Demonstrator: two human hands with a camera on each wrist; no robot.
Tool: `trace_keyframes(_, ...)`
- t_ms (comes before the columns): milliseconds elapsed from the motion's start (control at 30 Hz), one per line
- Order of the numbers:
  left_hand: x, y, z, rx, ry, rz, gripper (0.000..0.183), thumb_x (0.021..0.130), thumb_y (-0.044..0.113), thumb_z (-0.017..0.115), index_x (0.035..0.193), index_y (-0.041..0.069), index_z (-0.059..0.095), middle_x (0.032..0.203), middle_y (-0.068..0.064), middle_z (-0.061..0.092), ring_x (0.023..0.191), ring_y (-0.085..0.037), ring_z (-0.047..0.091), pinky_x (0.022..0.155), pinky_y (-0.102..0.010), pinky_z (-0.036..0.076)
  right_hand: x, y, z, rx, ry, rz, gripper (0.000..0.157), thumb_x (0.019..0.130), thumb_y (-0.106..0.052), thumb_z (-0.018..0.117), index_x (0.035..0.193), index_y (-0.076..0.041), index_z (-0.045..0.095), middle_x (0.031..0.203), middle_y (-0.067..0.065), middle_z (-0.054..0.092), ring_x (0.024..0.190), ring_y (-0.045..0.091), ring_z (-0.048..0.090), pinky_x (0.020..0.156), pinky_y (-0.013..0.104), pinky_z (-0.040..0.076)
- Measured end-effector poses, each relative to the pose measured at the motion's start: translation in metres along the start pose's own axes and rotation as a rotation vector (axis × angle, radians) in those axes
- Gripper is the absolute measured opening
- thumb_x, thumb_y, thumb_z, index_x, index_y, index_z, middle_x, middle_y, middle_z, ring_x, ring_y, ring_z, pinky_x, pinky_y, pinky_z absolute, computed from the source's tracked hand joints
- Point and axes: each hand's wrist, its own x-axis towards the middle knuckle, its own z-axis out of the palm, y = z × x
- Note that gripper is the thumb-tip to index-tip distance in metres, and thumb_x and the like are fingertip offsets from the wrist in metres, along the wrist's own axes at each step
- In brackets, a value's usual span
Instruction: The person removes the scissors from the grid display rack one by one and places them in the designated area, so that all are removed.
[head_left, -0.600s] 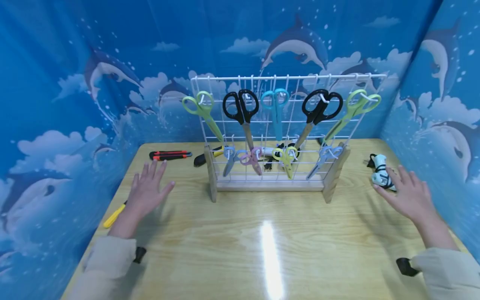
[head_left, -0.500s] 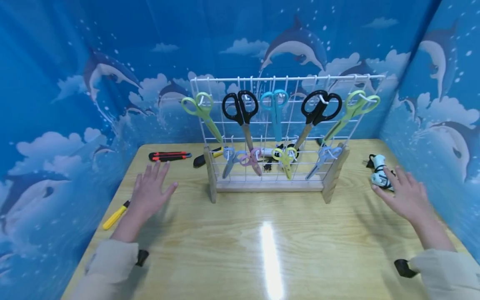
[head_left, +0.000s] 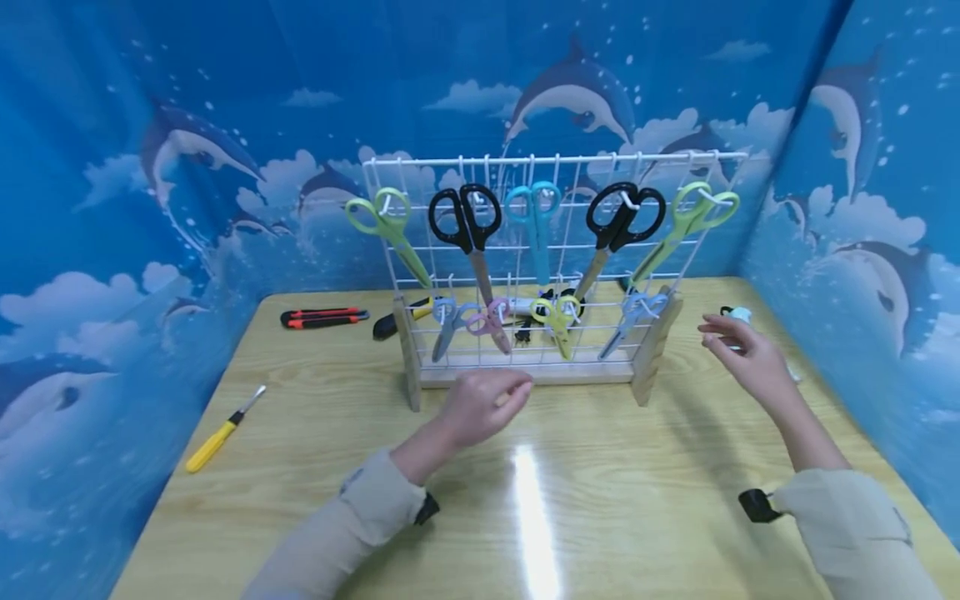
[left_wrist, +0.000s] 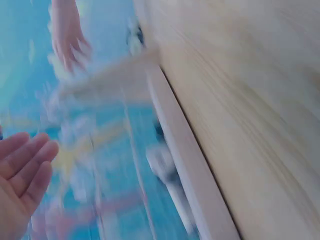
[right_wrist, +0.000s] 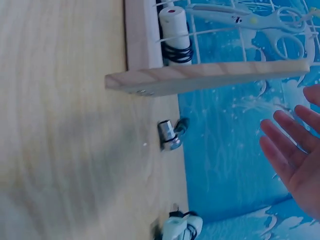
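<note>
My left hand (head_left: 480, 407) hovers before the rack's base bar, holding nothing; in the left wrist view its fingers (left_wrist: 32, 165) are relaxed. Beyond it a white wire rack (head_left: 570, 158) on wooden feet carries hanging scissors. Nearest in the lower row are pink scissors (head_left: 491, 325) and yellow scissors (head_left: 558, 323), beside two blue pairs. Above hang black-handled scissors (head_left: 467, 221), turquoise scissors (head_left: 534, 212), a second black-handled pair and two green pairs. Off the rack's right end, my right hand (head_left: 753, 362) is in the air with nothing in it, partly covering a pale corded tool (right_wrist: 177, 227).
A yellow-handled screwdriver (head_left: 217, 442) lies on the left of the table, with red-and-black cutters (head_left: 322, 318) behind it. Behind the rack are a yellow-and-black tool (head_left: 386, 325) and a white corded tool (right_wrist: 175, 30). Dolphin-print curtains close off the back and sides.
My left hand has swung right from beside the screwdriver to the rack's front, its fingers bending. My right hand has moved left and up toward the rack, fingers no longer spread.
</note>
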Motion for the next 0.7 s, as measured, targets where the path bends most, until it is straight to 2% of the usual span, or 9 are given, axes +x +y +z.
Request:
trace_keyframes(33, 0.01, 0.006, 0.009, -0.051, -0.038, -0.023, 0.017, 0.083, 0.017, 0.05, 0.089, 0.007, 0.062, 0.082, -0.002, 0.065, 0.07, -0.006, 0.059, 0.064, -0.008, 0.045, 0.004, -0.002, 0.0, 0.033, -0.002, -0.008, 0.041, 0.087, -0.027, 0.046, 0.125, -0.016, 0.04, 0.115, 0.013, 0.05, 0.086, -0.005, 0.048, 0.064, 0.01, 0.042)
trace_keyframes(100, 0.029, 0.016, 0.026, -0.147, -0.136, -0.123, 0.021, 0.086, 0.021, 0.047, 0.097, 0.009, 0.059, 0.088, 0.0, 0.063, 0.072, -0.003, 0.058, 0.064, -0.006, 0.044, 0.011, -0.009, 0.001, 0.082, -0.009, -0.018, 0.043, 0.086, -0.025, 0.048, 0.127, -0.016, 0.038, 0.117, 0.013, 0.049, 0.086, -0.007, 0.048, 0.066, 0.008, 0.042)
trace_keyframes(167, 0.046, 0.024, 0.041, -0.249, -0.219, -0.263, 0.026, 0.087, 0.023, 0.046, 0.108, 0.01, 0.054, 0.099, 0.0, 0.06, 0.077, -0.005, 0.058, 0.066, -0.008, 0.044, 0.018, -0.014, 0.002, 0.109, -0.03, -0.03, 0.046, 0.086, -0.022, 0.048, 0.13, -0.015, 0.033, 0.12, 0.013, 0.047, 0.087, -0.009, 0.047, 0.067, 0.007, 0.041)
trace_keyframes(200, 0.054, 0.028, 0.048, -0.286, -0.247, -0.333, 0.029, 0.087, 0.023, 0.046, 0.113, 0.011, 0.051, 0.105, -0.001, 0.058, 0.083, -0.006, 0.057, 0.071, -0.011, 0.044, 0.018, -0.024, 0.002, 0.059, -0.033, -0.007, 0.049, 0.086, -0.024, 0.048, 0.131, -0.014, 0.03, 0.122, 0.017, 0.043, 0.088, -0.01, 0.045, 0.069, 0.007, 0.041)
trace_keyframes(267, 0.066, 0.032, 0.06, -0.351, -0.279, -0.48, 0.037, 0.086, 0.023, 0.046, 0.122, 0.013, 0.042, 0.117, -0.001, 0.052, 0.096, -0.009, 0.053, 0.08, -0.017, 0.043, 0.025, -0.029, 0.005, 0.07, -0.055, -0.004, 0.053, 0.086, -0.022, 0.048, 0.133, -0.013, 0.025, 0.125, 0.018, 0.039, 0.09, -0.01, 0.044, 0.07, 0.006, 0.04)
trace_keyframes(367, 0.08, 0.035, 0.077, -0.445, -0.239, -0.63, 0.05, 0.082, 0.02, 0.05, 0.129, 0.015, 0.032, 0.126, -0.001, 0.043, 0.112, -0.015, 0.043, 0.092, -0.025, 0.036, 0.032, -0.031, 0.008, 0.09, -0.088, 0.019, 0.056, 0.086, -0.025, 0.048, 0.135, -0.017, 0.02, 0.13, 0.021, 0.032, 0.098, 0.001, 0.044, 0.073, 0.008, 0.04)
trace_keyframes(467, 0.09, 0.038, 0.09, -0.493, -0.197, -0.727, 0.058, 0.079, 0.019, 0.052, 0.131, 0.015, 0.027, 0.128, -0.003, 0.04, 0.114, -0.017, 0.04, 0.093, -0.027, 0.034, 0.036, -0.033, 0.01, 0.132, -0.096, 0.033, 0.058, 0.086, -0.025, 0.048, 0.135, -0.019, 0.018, 0.132, 0.021, 0.028, 0.103, 0.009, 0.043, 0.075, 0.009, 0.04)
trace_keyframes(600, 0.1, 0.038, 0.104, -0.478, -0.154, -0.777, 0.061, 0.075, 0.015, 0.055, 0.13, 0.013, 0.029, 0.123, -0.004, 0.044, 0.111, -0.017, 0.043, 0.09, -0.025, 0.036, 0.039, -0.033, 0.012, 0.198, -0.085, -0.003, 0.057, 0.087, -0.021, 0.047, 0.135, -0.01, 0.019, 0.129, 0.028, 0.028, 0.098, 0.0, 0.044, 0.075, 0.008, 0.041)
trace_keyframes(700, 0.105, 0.037, 0.111, -0.423, -0.114, -0.809, 0.054, 0.074, 0.017, 0.057, 0.124, 0.014, 0.037, 0.115, -0.002, 0.05, 0.103, -0.016, 0.048, 0.085, -0.024, 0.04, 0.039, -0.032, 0.013, 0.233, -0.081, -0.035, 0.053, 0.087, -0.018, 0.046, 0.132, -0.003, 0.022, 0.126, 0.031, 0.029, 0.093, -0.007, 0.044, 0.074, 0.011, 0.044)
